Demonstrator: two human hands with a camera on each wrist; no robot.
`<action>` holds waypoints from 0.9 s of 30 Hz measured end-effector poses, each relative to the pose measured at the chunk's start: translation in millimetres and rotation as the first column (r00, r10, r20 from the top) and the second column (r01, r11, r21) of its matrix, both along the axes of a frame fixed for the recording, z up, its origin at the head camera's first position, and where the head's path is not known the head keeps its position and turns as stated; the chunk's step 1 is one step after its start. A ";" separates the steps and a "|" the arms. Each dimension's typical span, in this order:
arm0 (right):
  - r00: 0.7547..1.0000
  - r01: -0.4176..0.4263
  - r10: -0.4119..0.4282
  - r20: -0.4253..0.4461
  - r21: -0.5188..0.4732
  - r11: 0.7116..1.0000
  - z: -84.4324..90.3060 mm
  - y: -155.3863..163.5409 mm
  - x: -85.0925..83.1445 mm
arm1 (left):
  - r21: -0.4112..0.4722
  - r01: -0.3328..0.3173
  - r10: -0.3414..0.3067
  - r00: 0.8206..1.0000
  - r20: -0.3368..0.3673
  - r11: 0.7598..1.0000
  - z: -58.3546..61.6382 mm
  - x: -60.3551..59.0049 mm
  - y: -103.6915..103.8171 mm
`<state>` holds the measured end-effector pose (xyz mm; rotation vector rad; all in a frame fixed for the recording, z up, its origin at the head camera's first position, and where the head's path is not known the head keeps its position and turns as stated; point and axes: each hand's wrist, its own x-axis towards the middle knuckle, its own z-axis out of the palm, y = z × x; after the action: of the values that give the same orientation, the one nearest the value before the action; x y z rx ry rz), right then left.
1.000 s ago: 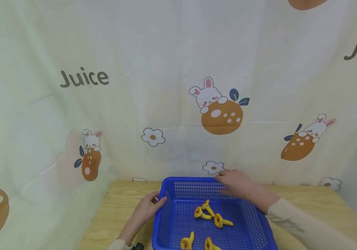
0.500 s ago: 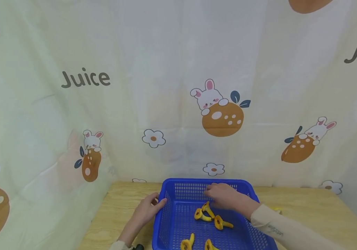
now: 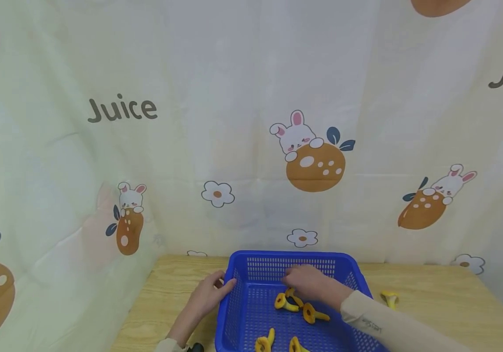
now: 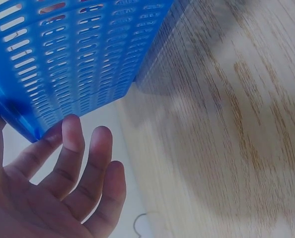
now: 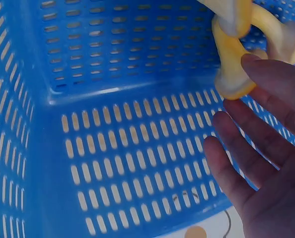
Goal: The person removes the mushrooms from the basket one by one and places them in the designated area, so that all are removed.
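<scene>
A blue perforated plastic basket [image 3: 251,320] stands on the wooden table with several yellow chanterelle mushrooms inside. My left hand [image 3: 207,293] holds its left wall, thumb over the rim and fingers outside; in the left wrist view the other fingers [image 4: 100,144] are loosely bent beside the wall. My right hand [image 3: 308,281] is inside the basket at the back, right by a chanterelle [image 3: 294,297] that it partly hides. In the right wrist view the thumb overlaps a chanterelle [image 5: 229,54], with the fingers spread below it; a firm grip is not visible.
Another chanterelle [image 3: 390,298] lies on the table [image 3: 449,303] to the basket's right, beyond the right sleeve. More chanterelles [image 3: 315,313] lie in the middle and front of the basket. A printed cloth [image 3: 251,215] hangs behind the table.
My right hand has moved from the basket's back rim down and left into the basket, to the rear chanterelles. The chanterelle on the table has come into view. My left hand stays on the rim.
</scene>
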<state>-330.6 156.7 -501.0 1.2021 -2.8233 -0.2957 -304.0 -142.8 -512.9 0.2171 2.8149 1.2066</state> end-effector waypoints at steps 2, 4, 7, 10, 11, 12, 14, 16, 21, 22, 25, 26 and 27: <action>1.000 -0.001 0.001 -0.007 0.006 1.000 -2.8 -0.3 -0.1 | -0.003 -0.004 0.004 1.000 0.004 1.000 -0.8 -0.7 0.3; 1.000 -0.004 0.004 -0.016 0.006 1.000 -4.8 -0.4 -0.4 | -0.001 -0.009 0.009 1.000 0.010 1.000 -1.4 -1.5 0.5; 1.000 -0.006 0.006 -0.020 -0.006 1.000 -6.4 -0.4 -0.8 | 0.003 -0.013 0.013 1.000 0.017 1.000 -2.2 -2.4 0.6; 1.000 -0.005 0.005 -0.020 -0.013 1.000 -6.7 -0.4 -0.4 | 0.004 -0.013 0.013 1.000 0.015 1.000 -2.3 -2.2 0.2; 1.000 -0.004 0.003 -0.018 -0.014 1.000 -6.5 -0.5 0.0 | 0.002 -0.013 0.013 1.000 0.013 1.000 -2.5 -2.0 0.0; 1.000 -0.002 0.002 -0.016 -0.013 1.000 -6.0 -0.6 0.5 | 0.002 -0.012 0.012 1.000 0.014 1.000 -2.2 -1.5 0.0; 1.000 0.001 -0.001 -0.013 -0.010 1.000 -5.0 -0.9 1.0 | -0.002 -0.009 0.009 1.000 0.009 1.000 -1.7 -0.7 0.1; 1.000 0.006 -0.006 -0.007 -0.014 1.000 -3.6 -1.2 1.1 | -0.002 -0.007 0.007 1.000 0.006 1.000 -1.1 0.0 0.5; 1.000 0.022 -0.020 0.017 -0.097 0.995 4.2 -1.1 2.1 | 0.005 -0.003 0.003 1.000 0.007 1.000 0.0 1.0 0.9; 1.000 0.025 -0.023 0.020 -0.118 0.993 6.8 -1.1 2.7 | 0.006 -0.002 0.002 1.000 0.009 1.000 0.0 1.0 0.8; 0.999 0.036 -0.034 0.015 -0.154 0.987 15.9 -0.7 4.8 | 0.015 0.000 0.000 1.000 0.012 1.000 -0.2 0.9 0.3; 0.999 0.039 -0.036 0.020 -0.160 0.986 18.7 -0.7 5.3 | 0.015 0.000 0.000 1.000 0.012 1.000 -0.6 0.8 0.0; 0.999 0.045 -0.042 0.025 -0.160 0.986 21.5 -0.6 6.0 | 0.017 -0.002 0.001 1.000 0.013 1.000 -0.9 0.7 -0.2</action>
<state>-324.5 156.0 -479.4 1.1185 -2.8308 -0.0558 -303.3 -143.0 -513.8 0.2074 2.7952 1.2275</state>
